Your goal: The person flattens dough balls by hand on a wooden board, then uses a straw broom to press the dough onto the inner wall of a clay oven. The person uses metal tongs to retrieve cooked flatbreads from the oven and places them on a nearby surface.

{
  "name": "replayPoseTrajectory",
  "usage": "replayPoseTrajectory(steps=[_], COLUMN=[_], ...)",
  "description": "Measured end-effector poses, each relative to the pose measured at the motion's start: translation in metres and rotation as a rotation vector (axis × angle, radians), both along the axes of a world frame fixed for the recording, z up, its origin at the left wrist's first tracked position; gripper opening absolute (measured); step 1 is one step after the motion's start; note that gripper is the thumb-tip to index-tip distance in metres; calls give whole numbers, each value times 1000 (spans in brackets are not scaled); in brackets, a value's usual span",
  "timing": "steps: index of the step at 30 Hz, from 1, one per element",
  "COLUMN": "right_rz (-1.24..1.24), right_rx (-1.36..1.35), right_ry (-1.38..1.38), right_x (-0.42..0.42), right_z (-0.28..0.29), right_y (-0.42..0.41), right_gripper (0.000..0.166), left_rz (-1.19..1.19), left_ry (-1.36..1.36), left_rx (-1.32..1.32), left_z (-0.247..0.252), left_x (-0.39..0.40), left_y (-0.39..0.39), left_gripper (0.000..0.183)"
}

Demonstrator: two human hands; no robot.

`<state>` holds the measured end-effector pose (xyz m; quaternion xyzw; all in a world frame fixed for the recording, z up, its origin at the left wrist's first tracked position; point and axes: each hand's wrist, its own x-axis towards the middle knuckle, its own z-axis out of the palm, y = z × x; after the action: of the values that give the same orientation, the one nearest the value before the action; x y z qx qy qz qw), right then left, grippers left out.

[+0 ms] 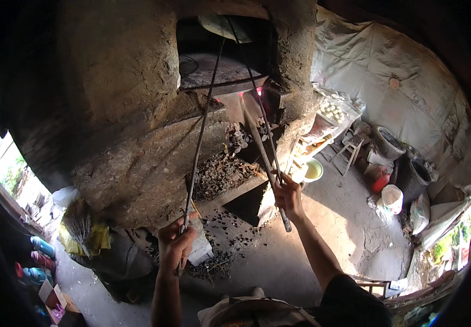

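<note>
My left hand is closed around a long thin metal rod, which reaches up into the mouth of a clay oven. My right hand grips a second thin rod, also running into the opening. A thicker wooden pole slants from the fire hole down past my right hand; whether my fingers hold it too I cannot tell. At the rods' far ends is a round pale disc, possibly bread or a lid. Below it lies the dark oven plate, with embers glowing underneath.
Charred fuel and ash fill a ledge under the fire hole. A white block lies by my left hand. Right stand a table with pale dough balls, a bowl, a stool and dark vats. Left are a brush and flasks.
</note>
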<state>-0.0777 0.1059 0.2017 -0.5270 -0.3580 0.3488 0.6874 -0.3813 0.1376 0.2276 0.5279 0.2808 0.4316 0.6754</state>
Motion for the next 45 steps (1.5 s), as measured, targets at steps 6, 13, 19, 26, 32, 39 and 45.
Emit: replayPoseTrajectory(steps=[6, 13, 19, 26, 32, 39, 45], right_rz=[151, 21, 154, 161, 107, 70, 128], right_rx=[223, -49, 272, 3, 26, 133, 244], right_ry=[-137, 50, -14, 223, 147, -148, -322], right_x=[23, 16, 29, 35, 20, 21, 54], right_z=[6, 3, 19, 30, 22, 12, 56], right_y=[27, 18, 24, -6, -42, -31, 31], right_gripper=[42, 26, 20, 35, 29, 67, 40], left_rz=[29, 21, 36, 29, -296, 169, 52], left_ry=[4, -50, -30, -78, -658, 181, 321], left_rx=[54, 24, 42, -87, -487, -68, -66], left_z=[0, -8, 0, 4, -3, 20, 6], left_x=[2, 1, -2, -11, -25, -74, -141], left_y=[-4, -2, -3, -5, -19, -79, -103], left_gripper=[45, 45, 44, 42, 38, 39, 45])
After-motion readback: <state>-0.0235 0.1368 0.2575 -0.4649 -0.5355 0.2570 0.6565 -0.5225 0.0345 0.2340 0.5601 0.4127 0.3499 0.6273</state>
